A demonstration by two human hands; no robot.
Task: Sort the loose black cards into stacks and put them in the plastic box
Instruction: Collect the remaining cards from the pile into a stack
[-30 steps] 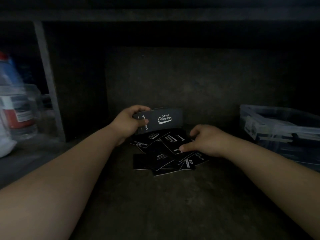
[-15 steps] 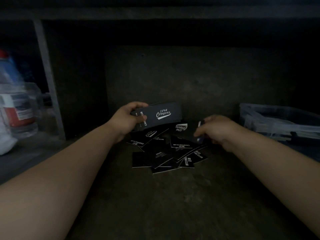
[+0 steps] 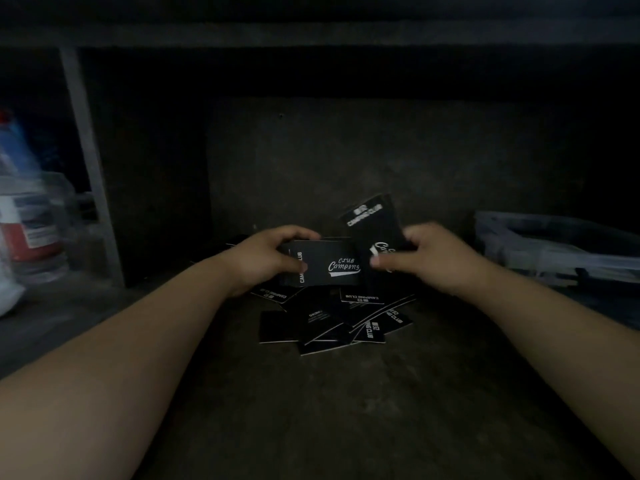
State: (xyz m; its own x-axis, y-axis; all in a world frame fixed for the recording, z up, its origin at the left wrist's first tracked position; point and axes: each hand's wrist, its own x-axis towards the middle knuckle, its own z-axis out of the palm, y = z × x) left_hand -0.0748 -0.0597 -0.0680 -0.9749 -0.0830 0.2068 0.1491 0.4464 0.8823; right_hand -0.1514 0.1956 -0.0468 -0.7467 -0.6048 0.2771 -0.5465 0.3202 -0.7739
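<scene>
Dim scene. Your left hand (image 3: 263,259) grips a neat stack of black rectangular cards (image 3: 325,268) printed with white "Club Camping" lettering. Your right hand (image 3: 427,259) pinches one more black card (image 3: 372,221), tilted up on end, just beside the stack. Below both hands, a loose pile of the same black cards (image 3: 332,322) lies scattered on the dark surface (image 3: 346,410). A clear plastic box (image 3: 554,252) sits at far right, well apart from the pile

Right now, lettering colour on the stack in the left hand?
White, on a black stack in the left hand; head view shows it best.
</scene>
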